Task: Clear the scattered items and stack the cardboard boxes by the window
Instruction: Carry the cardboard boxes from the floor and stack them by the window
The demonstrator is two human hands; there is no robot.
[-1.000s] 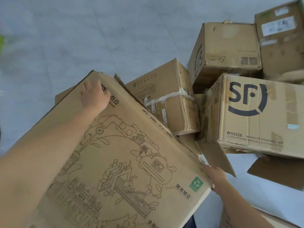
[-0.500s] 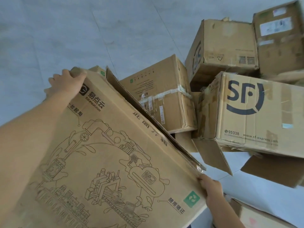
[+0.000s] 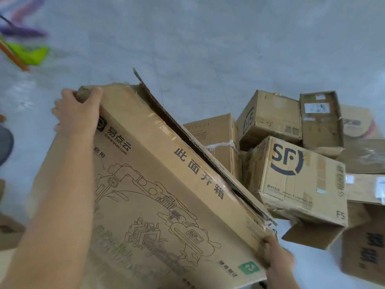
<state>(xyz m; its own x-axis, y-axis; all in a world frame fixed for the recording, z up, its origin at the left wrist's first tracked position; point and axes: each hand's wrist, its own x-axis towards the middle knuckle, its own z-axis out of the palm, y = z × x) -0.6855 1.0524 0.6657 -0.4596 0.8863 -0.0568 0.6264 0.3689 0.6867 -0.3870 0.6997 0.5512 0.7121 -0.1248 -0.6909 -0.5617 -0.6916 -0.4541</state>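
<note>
1. A large illustrated cardboard box (image 3: 158, 201), printed with line drawings, Chinese characters and "Edianyun.com", is held tilted above the pale grey floor (image 3: 208, 42). It fills the frame from 6 to 9 o'clock.
2. The box's far corner, at about 10 o'clock, is gripped by the left hand (image 3: 77, 115). The thumb is laid over the crushed top edge and the fingers are curled round the side.
3. The box's near corner, at about 5 o'clock, is gripped by the right hand (image 3: 275, 257), with the fingers curled round the torn cardboard just beside a green square logo (image 3: 249, 268).
4. A top flap (image 3: 166, 113) is seen standing open along the box's long upper edge, with its corrugated edge showing.
5. At 3 o'clock a pile of boxes lies on the floor. Nearest is a tilted SF Express box (image 3: 295, 176), and a loose bottom flap (image 3: 312, 234) hangs open beneath it.
6. Behind it, from 1 to 2 o'clock, a taped box (image 3: 214, 138), a second SF-marked box (image 3: 268, 117) and a narrow labelled box (image 3: 320, 122) are packed against one another.
7. At 4 o'clock a box with dark characters (image 3: 366, 253) is cut off by the frame edge.
8. At 10 o'clock a blurred green item (image 3: 31, 55) and a purple item (image 3: 20, 31) lie on the floor. What they are cannot be told.
</note>
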